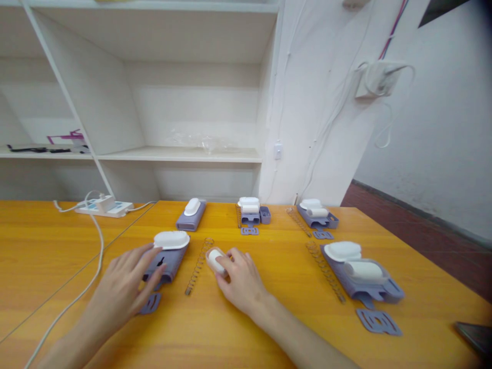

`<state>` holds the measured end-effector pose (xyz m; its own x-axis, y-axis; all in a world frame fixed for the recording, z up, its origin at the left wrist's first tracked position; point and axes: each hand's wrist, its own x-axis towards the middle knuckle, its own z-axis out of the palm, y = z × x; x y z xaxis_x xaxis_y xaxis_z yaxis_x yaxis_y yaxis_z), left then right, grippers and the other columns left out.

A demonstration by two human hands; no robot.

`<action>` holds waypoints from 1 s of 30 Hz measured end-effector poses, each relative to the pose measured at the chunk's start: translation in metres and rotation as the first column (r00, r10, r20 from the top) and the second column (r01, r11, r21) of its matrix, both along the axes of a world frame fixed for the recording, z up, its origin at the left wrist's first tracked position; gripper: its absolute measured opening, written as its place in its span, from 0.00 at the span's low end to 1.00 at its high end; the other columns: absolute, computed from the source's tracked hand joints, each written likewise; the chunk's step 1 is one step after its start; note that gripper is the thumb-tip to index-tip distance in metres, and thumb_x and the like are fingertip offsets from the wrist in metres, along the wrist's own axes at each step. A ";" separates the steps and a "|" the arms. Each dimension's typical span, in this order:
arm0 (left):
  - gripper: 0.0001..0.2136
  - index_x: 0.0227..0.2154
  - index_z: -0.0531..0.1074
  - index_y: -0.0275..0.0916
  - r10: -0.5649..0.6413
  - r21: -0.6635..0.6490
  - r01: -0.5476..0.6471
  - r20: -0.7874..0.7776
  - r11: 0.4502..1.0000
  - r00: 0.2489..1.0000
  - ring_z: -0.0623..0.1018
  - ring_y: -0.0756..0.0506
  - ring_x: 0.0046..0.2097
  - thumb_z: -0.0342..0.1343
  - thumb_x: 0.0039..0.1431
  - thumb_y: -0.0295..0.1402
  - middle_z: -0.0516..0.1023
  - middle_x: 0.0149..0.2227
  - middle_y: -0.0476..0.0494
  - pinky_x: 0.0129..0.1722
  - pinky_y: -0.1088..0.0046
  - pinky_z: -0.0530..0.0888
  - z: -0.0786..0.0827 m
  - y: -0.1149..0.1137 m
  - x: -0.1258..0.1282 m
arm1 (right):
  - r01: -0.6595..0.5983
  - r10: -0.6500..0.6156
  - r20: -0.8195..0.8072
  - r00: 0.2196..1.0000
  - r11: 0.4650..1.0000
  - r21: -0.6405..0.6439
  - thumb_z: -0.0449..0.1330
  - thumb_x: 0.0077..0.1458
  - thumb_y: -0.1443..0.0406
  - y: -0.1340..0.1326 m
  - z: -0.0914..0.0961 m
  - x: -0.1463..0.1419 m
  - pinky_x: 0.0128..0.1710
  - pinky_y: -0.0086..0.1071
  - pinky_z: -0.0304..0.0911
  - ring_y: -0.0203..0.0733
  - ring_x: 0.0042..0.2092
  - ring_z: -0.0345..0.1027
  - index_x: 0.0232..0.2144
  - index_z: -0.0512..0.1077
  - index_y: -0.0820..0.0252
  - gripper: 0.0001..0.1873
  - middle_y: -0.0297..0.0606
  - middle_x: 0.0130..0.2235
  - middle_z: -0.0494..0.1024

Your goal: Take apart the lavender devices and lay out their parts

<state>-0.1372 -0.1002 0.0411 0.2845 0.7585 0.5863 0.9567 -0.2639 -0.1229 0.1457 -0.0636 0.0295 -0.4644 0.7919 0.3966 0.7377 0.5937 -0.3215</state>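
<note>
My left hand [132, 274], its thumb and fingers apart, is over the near edge of a purple plastic case [175, 261]. Whether it touches the case I cannot tell. A white oval cap [171, 240] lies on top of the case, and a flat slotted purple plate [150, 303] sits partly behind my thumb. In my right hand [242, 279], thumb and fingers are closed on a small white rounded piece [216, 259] at the table surface; my fingers hide part of it. A long metal coil spring [199, 266] lies between the two hands.
Similar purple cases stand at right [346, 279], back right [317, 223], back middle [250, 218] and back left [190, 220], with white parts and some springs. A power strip [105, 206] and white cable [100, 251] are at left. A dark flat object [474, 335] lies at the right edge.
</note>
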 end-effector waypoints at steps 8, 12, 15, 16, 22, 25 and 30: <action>0.21 0.55 0.61 0.40 -0.277 -0.045 0.276 -0.291 0.960 0.916 0.66 0.41 0.54 0.49 0.58 0.33 0.68 0.53 0.41 0.56 0.57 0.56 0.000 -0.003 0.059 | -0.220 0.215 -0.126 0.968 0.975 -0.021 0.54 0.53 0.69 -0.009 0.003 -0.015 0.46 0.34 0.60 0.40 0.44 0.63 0.49 0.64 0.53 0.19 0.37 0.45 0.68; 0.16 0.52 0.64 0.41 -0.301 -0.056 0.297 -0.258 0.953 0.918 0.69 0.44 0.50 0.48 0.61 0.32 0.72 0.49 0.42 0.52 0.61 0.61 0.008 0.001 0.060 | -0.308 0.302 -0.252 0.919 0.951 0.017 0.55 0.54 0.69 -0.011 0.006 -0.017 0.51 0.33 0.59 0.40 0.49 0.63 0.50 0.62 0.57 0.20 0.39 0.48 0.69; 0.12 0.47 0.67 0.41 -0.318 -0.026 0.321 -0.244 0.947 0.916 0.71 0.44 0.48 0.47 0.62 0.32 0.74 0.45 0.43 0.53 0.58 0.61 0.014 -0.002 0.062 | -0.323 0.318 -0.309 0.896 0.946 0.036 0.56 0.55 0.68 -0.012 0.001 -0.018 0.52 0.32 0.60 0.39 0.50 0.63 0.46 0.64 0.58 0.15 0.39 0.49 0.69; 0.12 0.47 0.68 0.42 -0.323 -0.012 0.330 -0.246 0.944 0.914 0.72 0.44 0.48 0.47 0.62 0.32 0.75 0.44 0.43 0.54 0.57 0.60 0.014 -0.005 0.062 | -0.326 0.320 -0.318 0.893 0.945 0.036 0.56 0.55 0.68 -0.012 -0.001 -0.019 0.52 0.32 0.60 0.39 0.51 0.63 0.44 0.65 0.58 0.13 0.39 0.49 0.69; 0.13 0.48 0.67 0.40 -0.357 0.137 0.411 -0.302 0.901 0.884 0.70 0.43 0.51 0.49 0.59 0.30 0.74 0.46 0.41 0.59 0.53 0.55 0.011 -0.020 0.060 | -0.340 0.328 -0.381 0.864 0.940 0.038 0.58 0.54 0.67 -0.017 -0.001 -0.024 0.53 0.29 0.59 0.38 0.52 0.63 0.40 0.67 0.59 0.09 0.40 0.50 0.70; 0.15 0.48 0.66 0.39 -0.359 0.157 0.438 -0.371 0.885 0.856 0.70 0.43 0.52 0.50 0.58 0.27 0.74 0.47 0.42 0.59 0.54 0.56 0.016 -0.023 0.048 | -0.357 0.344 -0.372 0.862 0.933 0.036 0.56 0.55 0.66 -0.021 0.005 -0.026 0.54 0.28 0.58 0.37 0.54 0.61 0.45 0.66 0.59 0.14 0.40 0.52 0.68; 0.16 0.49 0.66 0.41 -0.298 0.092 0.379 -0.462 0.921 0.836 0.72 0.43 0.51 0.48 0.58 0.27 0.74 0.49 0.43 0.59 0.55 0.54 0.019 -0.009 0.006 | -0.310 0.292 -0.311 0.904 0.951 -0.009 0.52 0.56 0.67 -0.023 0.007 -0.020 0.55 0.31 0.58 0.39 0.55 0.60 0.52 0.61 0.59 0.20 0.41 0.53 0.66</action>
<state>-0.1312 -0.1090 0.0602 0.7582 0.4660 0.4560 0.6507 -0.4967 -0.5744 0.1261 -0.0864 0.0365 -0.5491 0.6586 0.5146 0.3886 0.7463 -0.5404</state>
